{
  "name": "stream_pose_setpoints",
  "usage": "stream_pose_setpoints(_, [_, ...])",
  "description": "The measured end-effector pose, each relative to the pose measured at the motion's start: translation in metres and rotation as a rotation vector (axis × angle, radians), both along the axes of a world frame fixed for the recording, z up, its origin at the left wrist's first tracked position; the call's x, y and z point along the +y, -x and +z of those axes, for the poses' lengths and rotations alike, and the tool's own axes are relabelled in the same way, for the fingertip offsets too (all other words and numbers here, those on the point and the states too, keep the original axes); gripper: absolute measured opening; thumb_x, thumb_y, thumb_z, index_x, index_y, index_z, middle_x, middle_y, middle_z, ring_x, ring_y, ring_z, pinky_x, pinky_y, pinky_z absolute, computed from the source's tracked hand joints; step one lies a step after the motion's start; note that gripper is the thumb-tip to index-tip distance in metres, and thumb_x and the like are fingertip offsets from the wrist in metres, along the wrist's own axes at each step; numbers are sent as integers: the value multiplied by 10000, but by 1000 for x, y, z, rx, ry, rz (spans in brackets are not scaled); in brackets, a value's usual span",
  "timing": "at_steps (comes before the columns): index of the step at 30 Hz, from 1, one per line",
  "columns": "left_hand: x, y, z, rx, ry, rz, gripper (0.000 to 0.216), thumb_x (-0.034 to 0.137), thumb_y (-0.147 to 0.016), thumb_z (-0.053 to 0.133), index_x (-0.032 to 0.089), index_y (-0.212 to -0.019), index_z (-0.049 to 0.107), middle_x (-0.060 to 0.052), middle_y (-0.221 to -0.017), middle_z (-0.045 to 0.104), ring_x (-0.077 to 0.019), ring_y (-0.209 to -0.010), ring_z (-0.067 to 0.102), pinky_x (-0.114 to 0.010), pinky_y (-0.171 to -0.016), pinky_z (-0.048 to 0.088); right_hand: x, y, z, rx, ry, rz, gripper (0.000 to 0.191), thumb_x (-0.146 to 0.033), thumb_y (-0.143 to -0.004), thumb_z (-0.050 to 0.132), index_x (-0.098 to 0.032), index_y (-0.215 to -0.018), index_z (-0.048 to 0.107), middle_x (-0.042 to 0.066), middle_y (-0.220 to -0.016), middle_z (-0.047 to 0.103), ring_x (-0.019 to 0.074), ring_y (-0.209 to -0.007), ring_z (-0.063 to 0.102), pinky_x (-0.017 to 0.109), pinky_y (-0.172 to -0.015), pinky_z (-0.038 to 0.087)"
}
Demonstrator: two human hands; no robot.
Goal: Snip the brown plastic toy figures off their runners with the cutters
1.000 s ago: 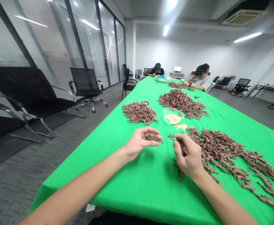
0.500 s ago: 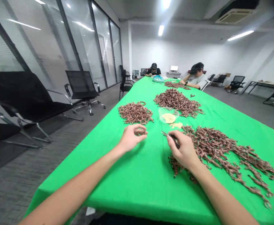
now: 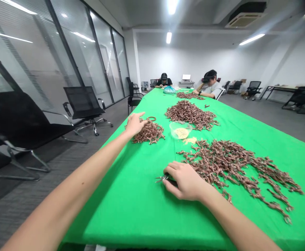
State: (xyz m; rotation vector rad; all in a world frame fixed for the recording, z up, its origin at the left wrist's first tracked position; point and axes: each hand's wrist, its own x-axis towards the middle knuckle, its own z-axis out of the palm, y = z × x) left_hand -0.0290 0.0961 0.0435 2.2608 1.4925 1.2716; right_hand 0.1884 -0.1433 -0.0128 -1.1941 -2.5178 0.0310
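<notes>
My left hand (image 3: 134, 125) is over the small pile of brown twisted pieces (image 3: 152, 134) at the left, its index finger and thumb apart and nothing visible between them. Whether its fingertips touch the pile I cannot tell. A brown ring (image 3: 151, 119) lies at the far edge of that pile. My right hand (image 3: 185, 179) is closed around small pliers (image 3: 164, 177) low over the green cloth, their metal jaws pointing left and slightly parted. Just right of it spreads a large heap of the same brown pieces (image 3: 228, 162), some in long strands.
A clear bowl (image 3: 172, 129) holds pale bits, with more pale bits (image 3: 190, 140) spilled beside it. Behind stands another brown pile (image 3: 191, 113). Two people sit at the far end of the green-covered table (image 3: 131, 209), near a blue bag (image 3: 169, 89). Black chairs (image 3: 81, 101) stand left.
My left hand has moved forward and left to the small pile, and its fingers have straightened. My right hand has come nearer and left with the pliers. The view has shifted slightly.
</notes>
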Motion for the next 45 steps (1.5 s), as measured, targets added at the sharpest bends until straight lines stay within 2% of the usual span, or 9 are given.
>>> stream_pose_setpoints(3, [-5, -9, -1, 25, -63, 34, 357, 291, -853, 637, 147, -1176, 688, -153, -1228, 666, -334, -1218, 529, -489, -1098, 307, 2, -6, 2, 104, -27, -8, 220, -367, -931, 496, -189, -996, 607, 52, -882, 639, 198, -824, 570, 315, -734, 398])
stream_pose_setpoints(7, [-44, -33, -18, 82, -81, -70, 275, 312, -899, 581, 187, -1116, 696, -106, -1168, 689, -295, -1146, 567, -462, -1072, 346, 10, -22, 9, 361, -143, -115, 235, -356, -943, 492, -171, -1016, 618, 66, -905, 645, 191, -841, 578, 300, -762, 411])
stream_pose_setpoints(11, [-97, -66, -50, 168, -21, -284, 270, 342, -905, 598, 214, -1117, 707, -75, -1134, 715, -249, -1095, 608, -409, -1013, 424, 22, -52, 15, 666, -250, -366, 298, -383, -966, 466, -196, -753, 560, -21, -629, 522, 118, -563, 463, 264, -587, 334])
stream_pose_setpoints(14, [-123, -87, -72, 250, 45, -433, 394, 394, -896, 624, 254, -1263, 644, -60, -1281, 666, -243, -1220, 557, -417, -1062, 400, 30, -81, 15, 757, -320, -482, 364, -405, -986, 426, -200, -694, 495, -44, -558, 416, 110, -510, 394, 268, -541, 280])
stream_pose_setpoints(18, [-131, -101, -87, 334, 118, -536, 543, 456, -944, 527, 247, -1442, 471, -99, -1516, 451, -292, -1425, 358, -519, -1145, 288, 39, -108, 10, 853, -382, -598, 400, -437, -999, 386, -199, -700, 500, -45, -551, 394, 120, -518, 385, 271, -542, 280])
stream_pose_setpoints(24, [-131, -94, -91, 342, 148, -514, 435, 485, -974, 443, 229, -1299, 578, -119, -1386, 573, -287, -1353, 452, -482, -1110, 348, 48, -116, 1, 857, -328, -591, 449, -469, -987, 395, -195, -652, 514, -29, -550, 446, 125, -527, 417, 270, -544, 296])
stream_pose_setpoints(35, [-142, -82, -83, 246, 95, -440, 148, 325, -855, 623, 192, -804, 584, -102, -1097, 629, -285, -1094, 562, -444, -1000, 388, 54, -113, -11, 777, -219, -505, 503, -506, -977, 374, -184, -627, 536, -30, -530, 417, 122, -514, 404, 254, -524, 310])
stream_pose_setpoints(40, [-145, -82, -80, 173, 103, -470, 99, 290, -841, 608, 197, -871, 621, -84, -959, 631, -265, -923, 579, -428, -911, 423, 52, -113, -10, 730, -238, -517, 484, -499, -964, 408, -178, -630, 550, -26, -538, 450, 126, -530, 415, 251, -537, 315])
stream_pose_setpoints(45, [-145, -83, -76, -4, 166, -516, 234, 358, -872, 599, 203, -1024, 685, -108, -1066, 672, -298, -1028, 593, -468, -985, 401, 40, -96, 1, 654, -209, -415, 395, -471, -953, 471, -172, -746, 624, -4, -655, 582, 141, -615, 510, 252, -607, 374])
